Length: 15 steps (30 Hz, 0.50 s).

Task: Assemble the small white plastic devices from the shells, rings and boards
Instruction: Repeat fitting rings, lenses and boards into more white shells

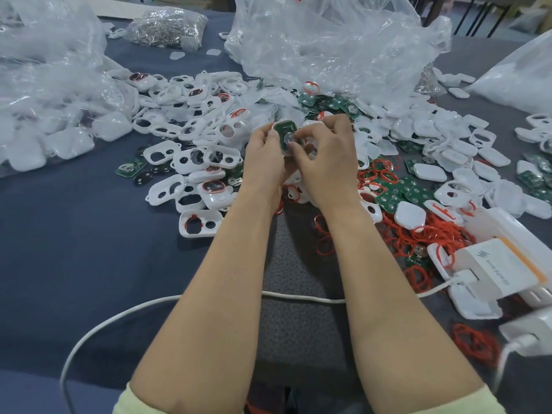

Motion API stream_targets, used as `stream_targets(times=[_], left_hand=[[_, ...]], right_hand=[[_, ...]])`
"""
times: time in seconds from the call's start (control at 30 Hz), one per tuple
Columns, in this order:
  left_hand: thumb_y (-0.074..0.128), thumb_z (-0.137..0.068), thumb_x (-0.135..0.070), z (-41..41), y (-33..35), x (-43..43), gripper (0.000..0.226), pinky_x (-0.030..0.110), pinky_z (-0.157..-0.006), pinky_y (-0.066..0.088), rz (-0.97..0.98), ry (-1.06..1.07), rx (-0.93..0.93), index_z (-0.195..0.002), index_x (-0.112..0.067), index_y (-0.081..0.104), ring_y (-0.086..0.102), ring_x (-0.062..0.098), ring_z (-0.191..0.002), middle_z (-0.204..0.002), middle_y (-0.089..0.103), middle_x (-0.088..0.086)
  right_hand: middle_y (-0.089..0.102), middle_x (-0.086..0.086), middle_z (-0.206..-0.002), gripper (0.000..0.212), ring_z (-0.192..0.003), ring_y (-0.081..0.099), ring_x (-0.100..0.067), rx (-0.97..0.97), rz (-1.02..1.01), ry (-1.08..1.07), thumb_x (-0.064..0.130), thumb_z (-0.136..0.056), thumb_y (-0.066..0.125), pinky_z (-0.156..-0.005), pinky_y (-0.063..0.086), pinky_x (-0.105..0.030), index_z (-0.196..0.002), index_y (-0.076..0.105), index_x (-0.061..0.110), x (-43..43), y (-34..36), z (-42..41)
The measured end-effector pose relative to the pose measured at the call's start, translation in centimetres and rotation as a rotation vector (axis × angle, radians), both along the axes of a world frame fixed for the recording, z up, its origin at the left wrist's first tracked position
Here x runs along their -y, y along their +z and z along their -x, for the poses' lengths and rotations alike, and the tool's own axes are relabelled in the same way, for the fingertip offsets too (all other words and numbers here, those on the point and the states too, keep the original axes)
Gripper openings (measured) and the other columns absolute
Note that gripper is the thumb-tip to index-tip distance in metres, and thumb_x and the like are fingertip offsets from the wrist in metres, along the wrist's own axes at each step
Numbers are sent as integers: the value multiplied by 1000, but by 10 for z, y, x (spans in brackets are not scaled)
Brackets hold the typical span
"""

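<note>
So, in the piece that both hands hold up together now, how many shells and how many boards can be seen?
White shell: 1
Green board: 1
Total: 2

Soft even overhead light, faint shadows, wide-angle edge distortion.

Left forearm and right forearm are bare, extended forward and converging on the shell. The left hand grips the shell's left edge, fingers curled. The right hand pinches the shell from its right, bent fingertips on its open face. Wrists are close together, just below the shell.
</note>
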<state>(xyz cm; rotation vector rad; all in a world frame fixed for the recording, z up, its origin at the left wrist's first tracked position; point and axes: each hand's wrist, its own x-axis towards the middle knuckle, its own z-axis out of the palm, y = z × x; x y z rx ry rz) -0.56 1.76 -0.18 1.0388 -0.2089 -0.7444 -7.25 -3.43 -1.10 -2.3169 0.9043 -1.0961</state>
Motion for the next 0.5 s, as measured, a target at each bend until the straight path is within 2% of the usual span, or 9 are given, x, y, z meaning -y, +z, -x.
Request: stream_targets(times=[0.13,0.23,0.27,0.37,0.4,0.5], left_hand=[[42,-103,-15,0,-2,-1,13,20,-49,51,-10,-11,52,-112,-11,51,65,7,-56,-89,61,7],[45,-101,-8,-1,-2,-1,14,18,-50,52,4,2,77,-114,-9,50,65,11,-64,-90,62,8],[44,-100,-6,-2,-2,-1,17,19,-52,54,22,6,60,-116,-8,49,65,14,-68,-92,62,10],[40,-102,-5,-3,-2,-1,26,20,-57,56,56,-18,12,-128,-4,43,67,21,-73,-99,64,20],[39,-102,-5,-3,-2,-1,27,19,-57,56,59,-23,6,-130,-4,42,68,23,-74,-101,65,22],[40,-102,-4,-3,-3,-1,29,20,-56,56,68,-24,-11,-130,-3,42,69,26,-76,-98,66,23]], right_hand=[[49,-10,-111,17,-106,48,-26,-23,-3,24,20,-86,67,-90,40,-29,-99,69,10,1,1,1],[51,-11,-111,16,-105,52,-25,8,-46,55,15,-88,62,-91,43,-29,-100,70,8,2,4,3],[51,-11,-112,17,-105,54,-23,52,-77,53,10,-89,59,-91,44,-26,-101,70,7,2,6,4],[55,-11,-116,31,-99,53,-13,179,-150,-54,-2,-90,46,-87,37,-5,-110,67,9,7,11,12],[57,-10,-117,36,-97,53,-13,206,-181,-91,-3,-89,45,-86,37,-5,-116,64,11,9,12,14],[56,-1,-109,47,-100,58,-22,290,-362,-111,-4,-86,45,-92,48,-31,-128,55,14,13,12,16]])
